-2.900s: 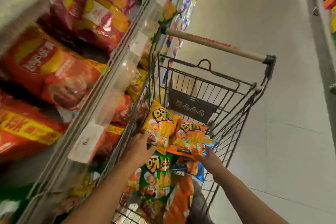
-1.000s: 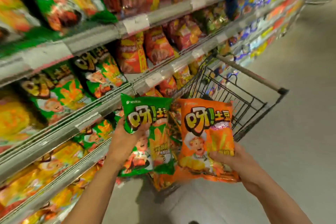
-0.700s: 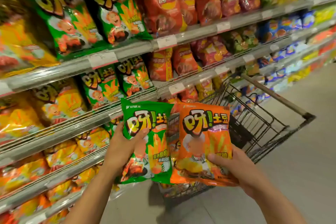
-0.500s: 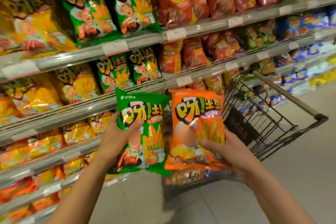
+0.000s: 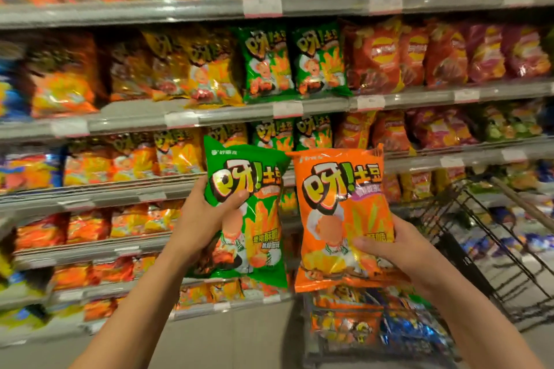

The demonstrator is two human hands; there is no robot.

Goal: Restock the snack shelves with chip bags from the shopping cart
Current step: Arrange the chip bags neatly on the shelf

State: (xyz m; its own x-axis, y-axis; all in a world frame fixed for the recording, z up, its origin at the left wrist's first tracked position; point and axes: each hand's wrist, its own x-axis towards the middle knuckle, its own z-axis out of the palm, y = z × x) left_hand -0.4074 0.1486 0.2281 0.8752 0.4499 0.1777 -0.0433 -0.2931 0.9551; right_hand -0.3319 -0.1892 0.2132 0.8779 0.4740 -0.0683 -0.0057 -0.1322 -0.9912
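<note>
Left thumb is pressed across the front of a green chip bag, rest of the fingers wrapped behind it, so the left hand has it gripped by its left edge. Right fingers curl over the lower right corner of an orange chip bag, right hand holding it from that side. Both bags are upright, side by side and just about touching, held up in front of the snack shelves, where matching green bags already sit on the shelf above. Shopping cart is low on the right with more bags in the basket, kinda blurry though
</note>
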